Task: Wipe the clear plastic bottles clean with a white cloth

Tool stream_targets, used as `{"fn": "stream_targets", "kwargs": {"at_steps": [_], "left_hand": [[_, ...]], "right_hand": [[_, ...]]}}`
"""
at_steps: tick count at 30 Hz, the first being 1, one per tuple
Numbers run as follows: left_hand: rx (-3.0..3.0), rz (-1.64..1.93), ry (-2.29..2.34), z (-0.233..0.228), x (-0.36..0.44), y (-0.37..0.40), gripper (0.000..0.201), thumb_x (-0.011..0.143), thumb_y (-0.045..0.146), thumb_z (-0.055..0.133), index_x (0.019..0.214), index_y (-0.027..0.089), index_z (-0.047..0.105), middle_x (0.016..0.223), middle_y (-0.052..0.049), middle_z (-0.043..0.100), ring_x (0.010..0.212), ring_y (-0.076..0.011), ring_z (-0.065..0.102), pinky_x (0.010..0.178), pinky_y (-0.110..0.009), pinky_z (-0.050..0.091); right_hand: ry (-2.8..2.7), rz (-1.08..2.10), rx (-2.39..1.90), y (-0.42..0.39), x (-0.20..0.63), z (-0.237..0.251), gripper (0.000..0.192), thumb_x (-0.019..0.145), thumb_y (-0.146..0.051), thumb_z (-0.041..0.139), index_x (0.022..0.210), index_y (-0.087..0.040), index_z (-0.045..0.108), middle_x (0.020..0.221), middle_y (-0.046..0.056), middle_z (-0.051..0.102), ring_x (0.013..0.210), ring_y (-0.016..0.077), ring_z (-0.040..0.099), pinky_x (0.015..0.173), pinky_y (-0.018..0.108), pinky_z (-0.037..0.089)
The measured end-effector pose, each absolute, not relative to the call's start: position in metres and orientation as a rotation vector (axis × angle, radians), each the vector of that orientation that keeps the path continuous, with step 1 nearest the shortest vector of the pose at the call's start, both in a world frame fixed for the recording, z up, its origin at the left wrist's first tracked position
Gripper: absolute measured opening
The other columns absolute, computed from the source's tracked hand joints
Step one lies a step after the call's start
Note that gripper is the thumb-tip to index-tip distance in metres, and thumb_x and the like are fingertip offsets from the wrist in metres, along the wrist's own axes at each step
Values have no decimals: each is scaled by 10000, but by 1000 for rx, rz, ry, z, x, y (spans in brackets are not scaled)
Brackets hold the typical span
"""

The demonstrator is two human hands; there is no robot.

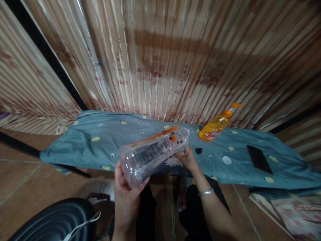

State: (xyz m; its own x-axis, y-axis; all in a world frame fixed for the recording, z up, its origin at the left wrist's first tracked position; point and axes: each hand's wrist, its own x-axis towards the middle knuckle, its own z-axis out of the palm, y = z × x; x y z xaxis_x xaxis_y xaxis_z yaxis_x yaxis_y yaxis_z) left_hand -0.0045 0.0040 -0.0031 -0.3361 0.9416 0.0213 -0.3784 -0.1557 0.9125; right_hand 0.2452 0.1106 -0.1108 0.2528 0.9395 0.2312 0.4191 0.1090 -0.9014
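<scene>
A large clear plastic bottle with an orange and dark printed label lies tilted between my hands, above the cloth-covered table. My left hand is closed around its lower left end, the fingers partly hidden behind it. Closed at the other end, my right hand grips the bottle from below; a silver bangle circles that wrist. Just right of the bottle, a pump bottle of orange liquid leans on the cloth. A small black object sits near my right hand, its kind unclear.
On the teal patterned cloth lie a white round disc and a black phone. A striped curtain hangs behind the table. A black ribbed round object with a white cable stands at lower left.
</scene>
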Motion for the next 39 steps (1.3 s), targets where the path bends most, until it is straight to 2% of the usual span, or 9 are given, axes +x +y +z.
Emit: {"fn": "stream_targets", "kwargs": {"at_steps": [6,10,16,25,31,36,39], "left_hand": [[800,1696,1036,-2,-4,4,748,600,256,987,1261,209,640,1125,-80,788,979,-234,785,894,-313,620],[807,1708,1040,-2,-3,5,729,607,245,986,1250,205,643,1102,-71,797,958,-216,789,875,-289,622],[805,1708,1023,-2,-3,4,718,627,220,977,1260,212,639,1129,-66,798,979,-203,788,891,-279,619],[819,1676,1093,-5,-5,4,846,612,290,984,1369,217,614,1101,-72,783,963,-223,773,876,-298,612],[812,1673,1080,-3,-3,2,849,627,299,980,1386,227,605,1138,-80,780,1004,-230,769,910,-307,606],[825,1717,1041,-4,-3,4,731,632,256,975,1291,206,661,1124,-81,793,980,-220,779,893,-290,608],[844,1732,1011,-6,-4,4,705,646,224,967,1284,202,669,1151,-87,798,988,-204,780,896,-269,604]], "right_hand": [[-1303,611,-1486,111,245,-111,546,606,-588,847,985,-228,689,998,106,834,870,312,773,829,452,643],[-1299,649,-1467,110,244,-108,506,610,-543,835,979,-231,682,1043,101,832,935,319,777,886,468,635],[-1272,684,-1459,110,243,-107,527,606,-474,821,1036,-220,651,1044,118,825,933,326,787,899,501,634],[-1284,643,-1443,111,241,-108,505,630,-479,800,1041,-230,646,1036,114,818,922,332,786,873,520,650],[-1285,672,-1396,111,241,-104,460,614,-458,808,981,-229,650,1068,134,814,983,343,784,940,534,630],[-1273,702,-1406,110,242,-103,441,619,-454,819,986,-263,666,1012,77,821,933,315,781,893,492,647],[-1269,720,-1410,110,242,-103,465,615,-448,825,1009,-257,669,1024,83,827,929,320,783,905,495,642]]}}
